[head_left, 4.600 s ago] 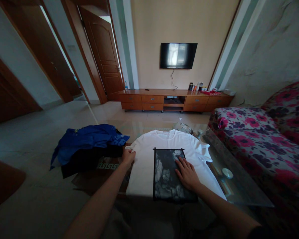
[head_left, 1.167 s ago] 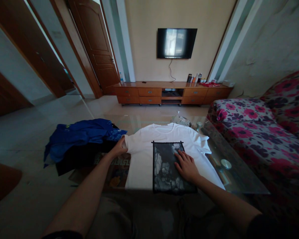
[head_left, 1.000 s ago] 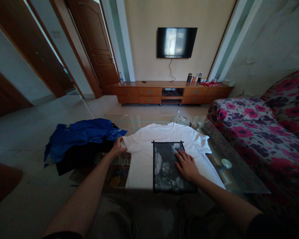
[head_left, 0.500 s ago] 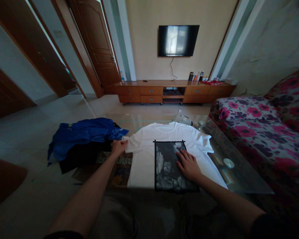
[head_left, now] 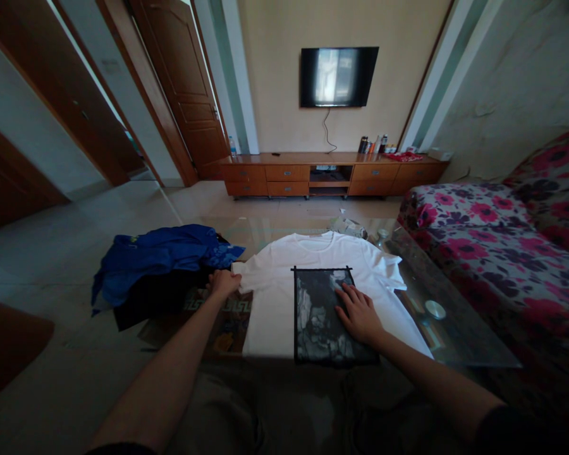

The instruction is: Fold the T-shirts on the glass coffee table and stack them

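Observation:
A white T-shirt (head_left: 271,316) lies spread on the glass table, its neckline pointing away from me. A dark rectangular print with grey shapes (head_left: 313,322) covers part of its front. My left hand (head_left: 225,283) is closed at the edge of the left-side sleeve, with the cloth at its fingertips. Flat on the right part of the print rests my right hand (head_left: 359,313), fingers extended and slightly apart. Close to my left hand lies a heap of blue (head_left: 156,249) and black clothing (head_left: 146,297).
The glass table (head_left: 474,341) has round metal fittings (head_left: 435,310) at its right. A flowered sofa (head_left: 493,246) stands to the right. Beyond the table is a low wooden cabinet (head_left: 287,172) carrying bottles, below a wall television (head_left: 339,77).
My left hand has shifted very slightly left and down at the sleeve. The right hand stays on the print, and the shirt lies as before.

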A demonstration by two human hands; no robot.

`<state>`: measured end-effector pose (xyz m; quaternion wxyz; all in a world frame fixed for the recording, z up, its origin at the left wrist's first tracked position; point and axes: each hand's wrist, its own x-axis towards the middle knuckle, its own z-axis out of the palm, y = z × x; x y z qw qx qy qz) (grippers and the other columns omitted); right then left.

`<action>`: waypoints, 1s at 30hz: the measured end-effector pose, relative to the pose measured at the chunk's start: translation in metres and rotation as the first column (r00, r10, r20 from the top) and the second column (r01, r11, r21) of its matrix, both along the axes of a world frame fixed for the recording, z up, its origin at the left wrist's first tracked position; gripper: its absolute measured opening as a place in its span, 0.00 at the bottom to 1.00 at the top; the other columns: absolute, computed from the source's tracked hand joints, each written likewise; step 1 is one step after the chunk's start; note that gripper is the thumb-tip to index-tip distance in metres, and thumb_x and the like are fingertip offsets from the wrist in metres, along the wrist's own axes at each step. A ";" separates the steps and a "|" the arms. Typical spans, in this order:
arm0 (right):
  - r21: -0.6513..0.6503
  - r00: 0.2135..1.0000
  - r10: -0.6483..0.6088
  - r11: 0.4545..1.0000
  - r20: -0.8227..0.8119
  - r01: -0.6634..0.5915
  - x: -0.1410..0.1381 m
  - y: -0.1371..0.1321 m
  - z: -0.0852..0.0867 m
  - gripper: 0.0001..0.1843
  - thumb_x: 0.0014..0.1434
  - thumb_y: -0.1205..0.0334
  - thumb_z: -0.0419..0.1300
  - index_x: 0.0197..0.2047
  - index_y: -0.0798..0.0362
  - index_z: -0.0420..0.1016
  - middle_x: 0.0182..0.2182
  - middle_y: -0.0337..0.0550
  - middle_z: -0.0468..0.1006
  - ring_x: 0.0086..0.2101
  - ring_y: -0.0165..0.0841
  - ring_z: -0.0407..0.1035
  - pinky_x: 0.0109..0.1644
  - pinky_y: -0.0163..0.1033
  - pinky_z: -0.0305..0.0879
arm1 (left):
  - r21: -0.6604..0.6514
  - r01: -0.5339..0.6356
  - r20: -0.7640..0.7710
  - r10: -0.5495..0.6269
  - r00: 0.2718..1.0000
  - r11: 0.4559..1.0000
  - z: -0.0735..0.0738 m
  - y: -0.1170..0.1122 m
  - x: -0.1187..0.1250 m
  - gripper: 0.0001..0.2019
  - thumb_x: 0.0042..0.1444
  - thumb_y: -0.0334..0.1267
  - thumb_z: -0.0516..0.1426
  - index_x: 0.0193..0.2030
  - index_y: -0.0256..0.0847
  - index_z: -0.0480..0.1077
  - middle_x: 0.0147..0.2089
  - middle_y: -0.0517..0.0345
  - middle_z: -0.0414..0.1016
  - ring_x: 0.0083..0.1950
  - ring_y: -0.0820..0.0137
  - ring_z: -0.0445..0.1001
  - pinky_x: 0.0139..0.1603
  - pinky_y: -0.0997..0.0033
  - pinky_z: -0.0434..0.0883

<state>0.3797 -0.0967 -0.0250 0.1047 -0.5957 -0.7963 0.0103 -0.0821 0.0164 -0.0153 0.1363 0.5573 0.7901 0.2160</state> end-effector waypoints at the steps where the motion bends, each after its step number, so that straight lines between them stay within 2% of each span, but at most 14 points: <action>1: -0.001 1.000 -0.001 1.000 0.001 0.001 0.000 0.000 0.000 0.31 0.70 0.45 0.45 0.72 0.44 0.57 0.72 0.46 0.54 0.69 0.45 0.48 0.68 0.54 0.46 | -0.033 -0.006 -0.013 0.005 1.000 0.999 0.002 -0.001 -0.002 0.10 0.46 0.44 0.62 0.29 0.39 0.78 0.41 0.31 0.78 0.56 0.34 0.71 0.52 0.40 0.68; 3: -0.005 1.000 -0.003 1.000 0.003 0.003 0.000 0.000 0.000 0.31 0.70 0.45 0.45 0.72 0.44 0.57 0.72 0.46 0.55 0.69 0.45 0.48 0.68 0.54 0.46 | -0.103 -0.026 -0.054 0.021 0.998 0.994 0.005 -0.003 -0.003 0.08 0.45 0.42 0.63 0.29 0.39 0.78 0.36 0.34 0.79 0.53 0.40 0.76 0.50 0.50 0.71; 5: -0.004 1.000 -0.002 1.000 0.003 0.002 0.000 0.000 0.000 0.31 0.70 0.45 0.45 0.72 0.44 0.57 0.72 0.47 0.55 0.69 0.45 0.48 0.68 0.54 0.46 | -0.131 -0.028 -0.085 0.017 0.996 0.991 0.007 -0.006 -0.001 0.09 0.45 0.41 0.63 0.31 0.38 0.78 0.36 0.34 0.80 0.52 0.42 0.77 0.49 0.54 0.71; 11: 0.002 1.000 -0.001 1.000 -0.004 0.001 0.001 0.000 -0.001 0.31 0.70 0.46 0.45 0.72 0.44 0.57 0.72 0.46 0.55 0.69 0.45 0.48 0.68 0.54 0.46 | -0.146 -0.060 -0.126 0.041 0.991 0.987 0.011 -0.010 0.017 0.19 0.52 0.50 0.61 0.38 0.32 0.78 0.42 0.28 0.79 0.54 0.39 0.76 0.50 0.50 0.71; 16: 0.006 1.000 -0.001 1.000 0.000 0.001 0.000 0.000 -0.003 0.31 0.70 0.46 0.45 0.72 0.44 0.57 0.72 0.46 0.54 0.69 0.45 0.48 0.68 0.54 0.46 | -0.153 -0.059 -0.105 0.043 0.993 0.986 0.004 -0.010 0.032 0.21 0.48 0.53 0.64 0.38 0.33 0.78 0.43 0.28 0.80 0.52 0.38 0.77 0.49 0.50 0.72; 19: 0.007 1.000 -0.003 1.000 0.001 0.003 0.000 0.000 -0.003 0.30 0.70 0.46 0.45 0.72 0.43 0.58 0.72 0.46 0.55 0.69 0.45 0.48 0.68 0.54 0.46 | -0.124 -0.064 -0.064 0.056 0.996 0.990 0.001 -0.009 0.042 0.17 0.47 0.47 0.64 0.38 0.35 0.77 0.41 0.30 0.80 0.51 0.40 0.78 0.48 0.53 0.72; 24: 0.017 1.000 0.002 1.000 0.000 -0.002 0.000 0.000 -0.002 0.31 0.70 0.45 0.45 0.72 0.44 0.58 0.71 0.47 0.56 0.69 0.45 0.49 0.68 0.54 0.47 | -0.012 -0.116 0.037 0.116 0.993 0.993 0.004 -0.003 0.057 0.15 0.57 0.42 0.56 0.46 0.33 0.75 0.46 0.30 0.79 0.53 0.44 0.78 0.50 0.55 0.71; 27: 0.008 1.000 0.000 1.000 0.000 0.000 0.001 0.000 -0.002 0.31 0.70 0.45 0.45 0.72 0.45 0.58 0.72 0.47 0.55 0.69 0.45 0.48 0.68 0.54 0.46 | 0.057 -0.156 0.109 0.150 0.983 0.986 0.008 0.000 0.065 0.19 0.63 0.40 0.50 0.57 0.32 0.67 0.52 0.30 0.77 0.54 0.48 0.77 0.51 0.55 0.71; 30: -0.005 1.000 -0.004 1.000 -0.003 0.004 0.001 -0.001 -0.001 0.31 0.70 0.45 0.45 0.72 0.44 0.58 0.72 0.46 0.55 0.69 0.45 0.48 0.68 0.54 0.46 | 0.107 -0.155 0.167 0.135 0.977 0.982 0.013 -0.003 0.073 0.24 0.63 0.37 0.51 0.65 0.32 0.58 0.56 0.31 0.74 0.57 0.50 0.76 0.54 0.55 0.70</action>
